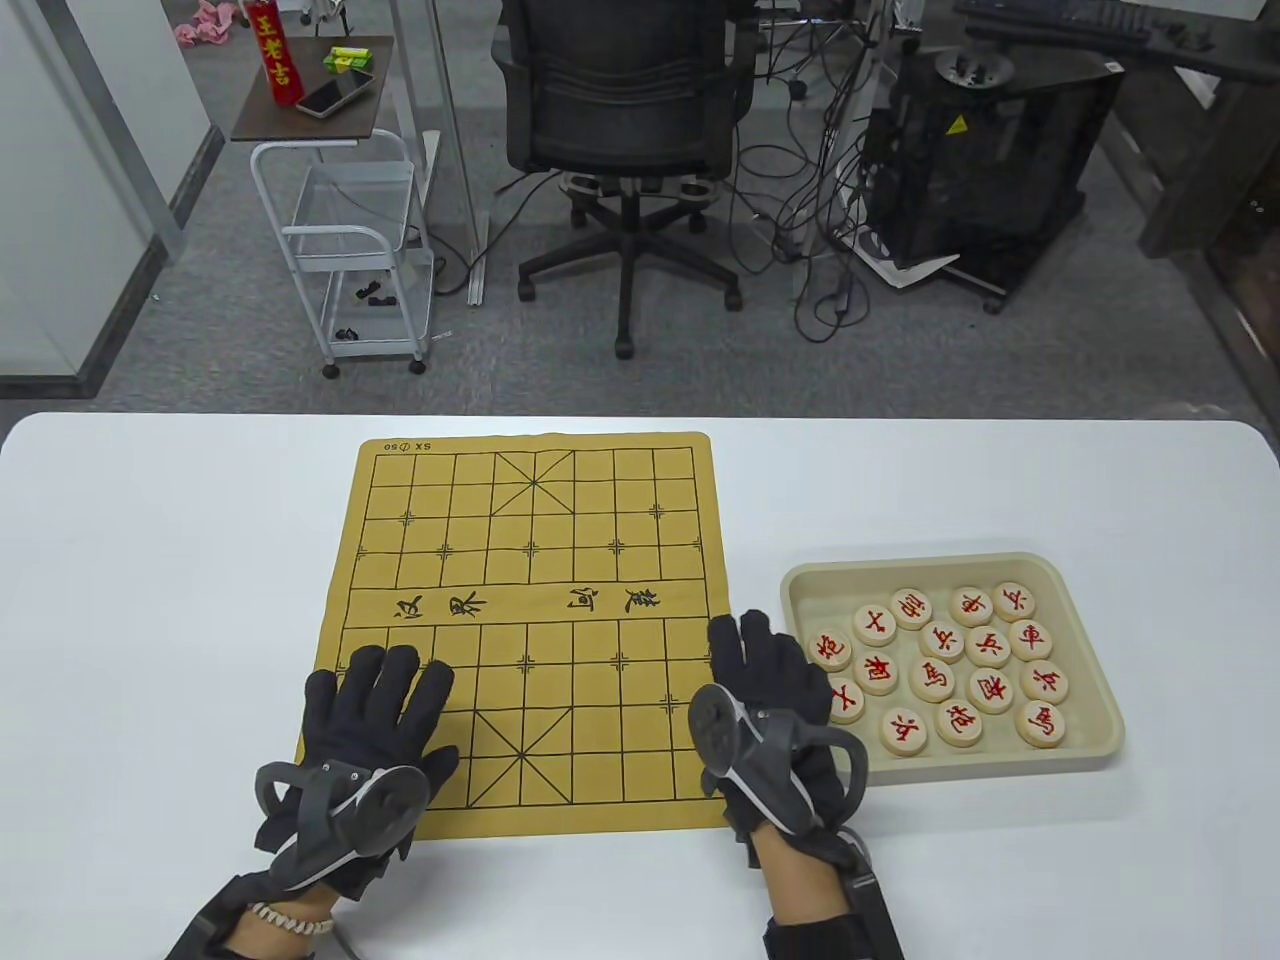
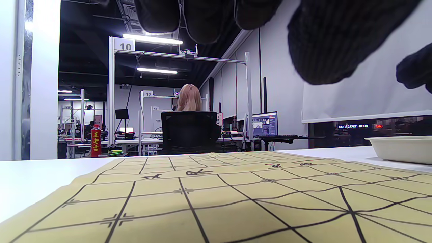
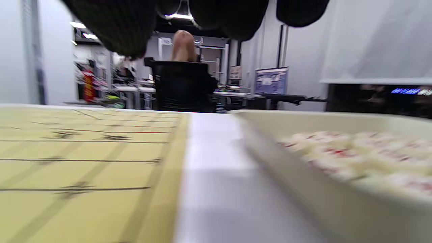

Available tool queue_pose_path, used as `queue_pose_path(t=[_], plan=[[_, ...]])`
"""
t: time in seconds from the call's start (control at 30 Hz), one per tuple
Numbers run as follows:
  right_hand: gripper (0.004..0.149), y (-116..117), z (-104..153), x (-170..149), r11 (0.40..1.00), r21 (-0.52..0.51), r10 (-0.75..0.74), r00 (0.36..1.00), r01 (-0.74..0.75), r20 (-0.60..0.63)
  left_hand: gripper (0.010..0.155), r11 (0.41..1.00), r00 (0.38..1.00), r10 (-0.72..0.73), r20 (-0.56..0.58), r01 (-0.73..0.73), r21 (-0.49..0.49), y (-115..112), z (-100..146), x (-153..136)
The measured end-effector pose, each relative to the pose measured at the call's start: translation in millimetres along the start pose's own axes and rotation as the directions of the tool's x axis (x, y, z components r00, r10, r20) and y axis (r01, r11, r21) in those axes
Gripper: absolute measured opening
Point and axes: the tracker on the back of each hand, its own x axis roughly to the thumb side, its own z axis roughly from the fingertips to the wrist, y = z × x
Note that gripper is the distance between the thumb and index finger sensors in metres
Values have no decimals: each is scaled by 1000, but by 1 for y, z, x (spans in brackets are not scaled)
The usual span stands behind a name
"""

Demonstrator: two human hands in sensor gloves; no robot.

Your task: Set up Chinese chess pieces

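Centrally in the table view, a yellow Chinese chess board mat [image 1: 530,630] is lying flat on the white tabletop [image 1: 150,600], with no pieces standing on its grid. Toward the lower right of the frame, a shallow beige tray [image 1: 1090,650] is sitting just beside the mat, holding a cluster of round wooden chess pieces [image 1: 950,665] with red characters facing up. At the lower left, the left hand [image 1: 370,720] is resting on the mat's near left corner, fingers spread apart and gripping nothing. At lower centre, the right hand [image 1: 765,690] is hovering or resting at the mat's right edge, between mat and tray, its fingers extended and slightly apart, holding nothing; whether it is touching the tray rim cannot be told. A grey tracker is riding on the back of each glove.

From the left wrist view, the mat [image 2: 216,195] is stretching away beneath dark fingertips [image 2: 324,37] at the top edge, the tray [image 2: 401,148] showing at the right. From the right wrist view, blurred pieces [image 3: 354,155] are lying inside the tray [image 3: 270,141] at the right, the mat [image 3: 84,152] at the left.
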Motion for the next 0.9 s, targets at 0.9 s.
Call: queue_pose_path(t=[0.9], plan=[[75,67,-61,-56,818,496,295,953,-292,74,85,998,1000,20,1,-20,-61,-4,-4,-4]])
